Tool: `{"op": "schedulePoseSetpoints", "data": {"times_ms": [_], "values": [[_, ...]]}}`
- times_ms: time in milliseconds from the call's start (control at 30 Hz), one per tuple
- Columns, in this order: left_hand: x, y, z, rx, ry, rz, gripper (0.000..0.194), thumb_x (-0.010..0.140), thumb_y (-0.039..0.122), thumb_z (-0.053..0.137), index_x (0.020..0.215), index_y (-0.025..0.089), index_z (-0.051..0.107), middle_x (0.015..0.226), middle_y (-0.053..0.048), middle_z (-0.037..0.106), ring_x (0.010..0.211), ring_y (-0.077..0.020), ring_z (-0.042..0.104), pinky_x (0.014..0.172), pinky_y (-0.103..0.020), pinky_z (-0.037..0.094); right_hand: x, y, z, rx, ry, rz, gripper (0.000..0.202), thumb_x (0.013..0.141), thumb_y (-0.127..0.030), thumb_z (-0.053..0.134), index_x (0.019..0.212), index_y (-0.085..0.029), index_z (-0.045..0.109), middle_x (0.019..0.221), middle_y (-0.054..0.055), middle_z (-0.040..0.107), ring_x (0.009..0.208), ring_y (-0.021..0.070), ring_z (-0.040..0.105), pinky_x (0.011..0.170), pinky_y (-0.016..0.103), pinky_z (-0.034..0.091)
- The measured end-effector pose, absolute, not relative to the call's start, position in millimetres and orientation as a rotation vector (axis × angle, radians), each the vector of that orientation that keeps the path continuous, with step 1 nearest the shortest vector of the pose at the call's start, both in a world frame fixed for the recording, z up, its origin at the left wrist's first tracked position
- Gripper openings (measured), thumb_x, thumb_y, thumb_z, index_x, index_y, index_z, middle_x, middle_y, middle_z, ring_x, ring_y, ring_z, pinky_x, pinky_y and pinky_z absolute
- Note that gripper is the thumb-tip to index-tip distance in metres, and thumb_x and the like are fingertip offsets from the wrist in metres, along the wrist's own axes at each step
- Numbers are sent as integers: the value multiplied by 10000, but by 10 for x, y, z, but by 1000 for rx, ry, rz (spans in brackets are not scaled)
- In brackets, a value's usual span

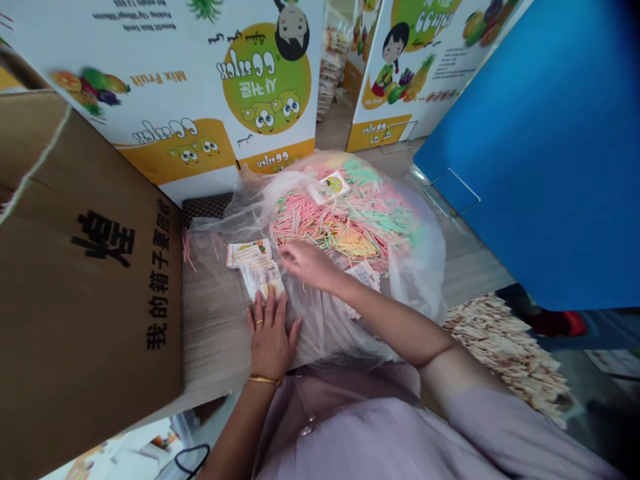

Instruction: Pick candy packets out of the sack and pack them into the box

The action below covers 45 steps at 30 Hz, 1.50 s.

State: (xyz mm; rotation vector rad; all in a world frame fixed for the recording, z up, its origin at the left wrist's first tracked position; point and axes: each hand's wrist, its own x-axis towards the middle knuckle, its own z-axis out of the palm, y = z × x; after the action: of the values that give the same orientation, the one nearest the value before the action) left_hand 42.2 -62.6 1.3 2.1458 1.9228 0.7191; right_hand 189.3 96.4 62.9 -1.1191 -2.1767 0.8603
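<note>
Steady the packets [261,272] lightly with the left hand [273,337], fingers extended. Right hand [306,264] curled; contents cannot be determined.

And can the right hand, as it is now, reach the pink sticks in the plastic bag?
Probably yes: the right hand is just beside the pink sticks, and the plastic bag looks open above them.

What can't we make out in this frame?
All head view:
- Right hand: any grip hidden by its curled fingers.
- Packets: fine print too small; left hand covers part.
- Sticks: far ones blurred by plastic bag.
- Brown box: cut off by left edge.
</note>
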Motion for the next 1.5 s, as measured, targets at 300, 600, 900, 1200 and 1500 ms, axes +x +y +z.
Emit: {"op": "schedulePoseSetpoints", "data": {"times_ms": [300, 600, 900, 1200, 1500], "values": [[503, -533, 51, 2132, 1987, 801, 475, 965, 377, 538, 1405, 201, 568, 1592, -183, 420, 1534, -391, 249, 1208, -679, 164, 3419, 273, 213, -1873, -2062, 192, 296, 965, -424, 570, 958, -140, 654, 944, 146, 700, 943, 282, 615, 861, 388, 424], [791, -151, 413, 2145, 1566, 1053, 403, 977, 289, 519, 1373, 235, 569, 1464, -126, 564, 1488, -272, 372, 1218, -514, 320, 3476, 320, 499, -1714, -2170, 108, 313, 1025, -247, 438, 1182, -125, 680, 1149, 184, 711, 1124, 310, 613, 1020, 453, 402], [963, -60, 474, 1536, 1375, 900, 357, 945, 477, 530, 1078, 200, 713, 934, -55, 762, 929, -229, 698, 866, -350, 546, 3104, 583, 787, -1293, -2313, 851, 285, 1043, -339, 459, 1083, -187, 697, 984, 58, 725, 914, 177, 655, 825, 277, 462], [775, -3, 351, 938, 1362, 952, 551, 749, 650, 704, 1031, 177, 711, 741, 16, 659, 541, -125, 523, 426, -234, 469, 2802, 1269, 478, -1907, -2609, -115, 381, 936, -25, 382, 1260, -17, 583, 1223, 239, 611, 1109, 303, 560, 918, 394, 451], [776, 32, 385, 473, 1185, 1114, 361, 658, 460, 853, 884, 196, 754, 997, -27, 766, 882, -183, 699, 837, -341, 615, 2649, 1411, 542, -2021, -2620, -188, 384, 951, -23, 344, 1257, 8, 573, 1207, 274, 607, 1120, 328, 574, 908, 414, 442]]}}
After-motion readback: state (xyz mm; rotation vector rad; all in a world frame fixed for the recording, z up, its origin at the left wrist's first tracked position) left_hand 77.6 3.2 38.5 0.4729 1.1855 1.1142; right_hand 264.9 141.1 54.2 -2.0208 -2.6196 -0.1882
